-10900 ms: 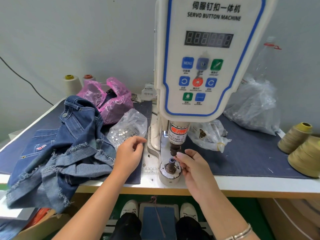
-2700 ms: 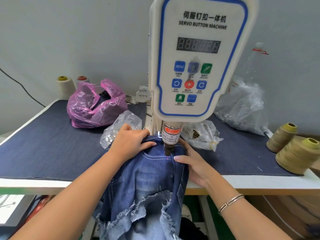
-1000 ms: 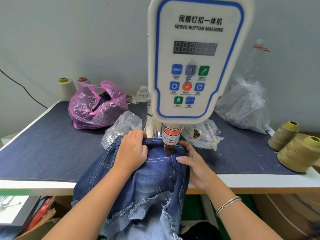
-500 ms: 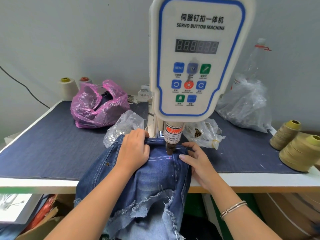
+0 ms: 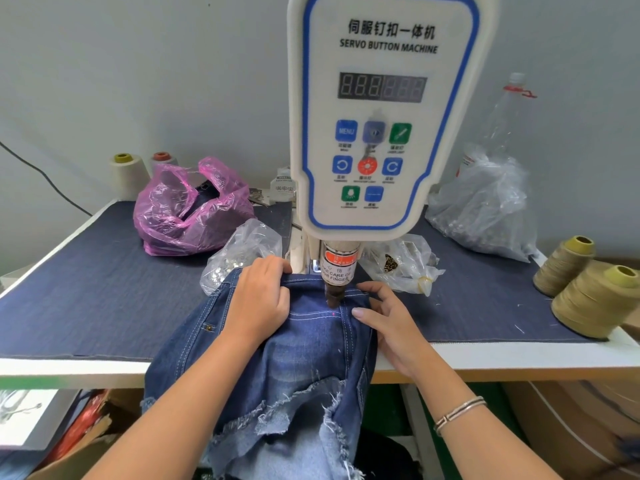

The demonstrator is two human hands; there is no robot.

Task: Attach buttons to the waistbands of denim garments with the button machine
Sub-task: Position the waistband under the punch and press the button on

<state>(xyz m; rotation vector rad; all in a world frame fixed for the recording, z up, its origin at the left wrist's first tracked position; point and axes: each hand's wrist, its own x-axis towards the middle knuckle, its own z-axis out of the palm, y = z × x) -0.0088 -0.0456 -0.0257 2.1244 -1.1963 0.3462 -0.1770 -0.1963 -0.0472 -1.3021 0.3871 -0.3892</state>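
The denim [image 5: 294, 358] hangs over the tabletop [image 5: 86, 299] edge, its waistband under the machine [image 5: 377, 116] punch [image 5: 334, 292], which touches the cloth. The left hand [image 5: 259, 303] grips the waistband with curled fingers. The right hand [image 5: 388, 323] presses the denim flat, fingers fairly straight, just beside the punch.
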